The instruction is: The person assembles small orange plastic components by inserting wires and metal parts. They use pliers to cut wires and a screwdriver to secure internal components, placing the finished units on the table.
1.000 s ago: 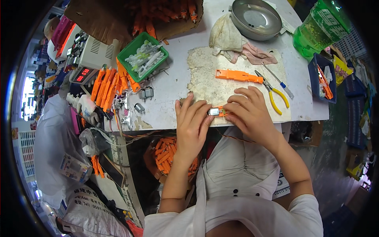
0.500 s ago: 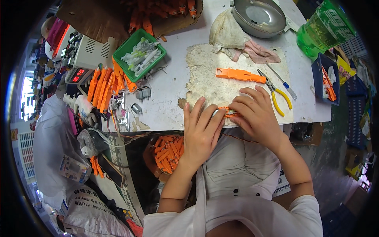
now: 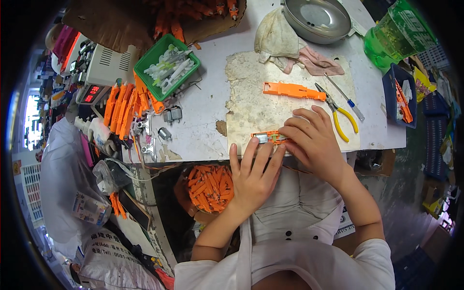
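An orange plastic housing half [image 3: 276, 137] with a silver motor [image 3: 262, 138] at its left end lies at the table's front edge, its inside facing up. My right hand [image 3: 314, 140] grips the housing's right end between curled fingers and thumb, covering that end. My left hand [image 3: 257, 179] has its fingertips against the near side of the housing and motor, steadying it. Beyond them lies a longer orange plastic housing [image 3: 294, 91]. Yellow-handled pliers [image 3: 338, 116] and a screwdriver [image 3: 345, 96] with a blue and clear handle lie beside my right hand.
A green basket [image 3: 193, 65] of clear plastic parts stands at left, near orange housings [image 3: 119, 108] and loose motors [image 3: 172, 114]. At the back are a metal bowl [image 3: 295, 24] and rags [image 3: 278, 41]. A blue bin [image 3: 389, 96] sits right; a box of orange parts [image 3: 210, 188] stands below the table.
My left hand has slid down toward me, its fingertips moving off the top of the housing, so the motor now shows. My right hand stays at the housing's right end.
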Action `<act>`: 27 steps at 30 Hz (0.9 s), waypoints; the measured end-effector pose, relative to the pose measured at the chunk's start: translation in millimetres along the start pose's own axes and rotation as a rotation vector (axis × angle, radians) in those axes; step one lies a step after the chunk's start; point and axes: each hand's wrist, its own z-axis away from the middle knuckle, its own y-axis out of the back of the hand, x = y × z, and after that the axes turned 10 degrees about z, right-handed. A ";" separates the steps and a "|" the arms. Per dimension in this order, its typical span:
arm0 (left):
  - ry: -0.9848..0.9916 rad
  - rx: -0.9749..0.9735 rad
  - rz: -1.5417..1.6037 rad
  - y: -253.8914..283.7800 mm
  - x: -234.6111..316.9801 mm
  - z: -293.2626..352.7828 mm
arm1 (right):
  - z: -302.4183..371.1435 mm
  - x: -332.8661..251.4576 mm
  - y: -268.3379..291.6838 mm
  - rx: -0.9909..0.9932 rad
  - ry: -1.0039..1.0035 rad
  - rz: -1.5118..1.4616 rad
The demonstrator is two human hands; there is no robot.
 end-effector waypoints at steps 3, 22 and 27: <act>0.020 -0.021 -0.007 -1.8 2.7 2.2 | 0.2 0.4 -0.9 0.003 0.002 0.002; 0.074 -0.070 -0.010 -5.5 13.7 4.3 | -2.2 -2.8 8.2 -0.065 0.012 0.034; 0.086 -0.070 0.023 -3.4 13.7 2.6 | -1.1 -0.2 7.2 -0.065 0.004 -0.020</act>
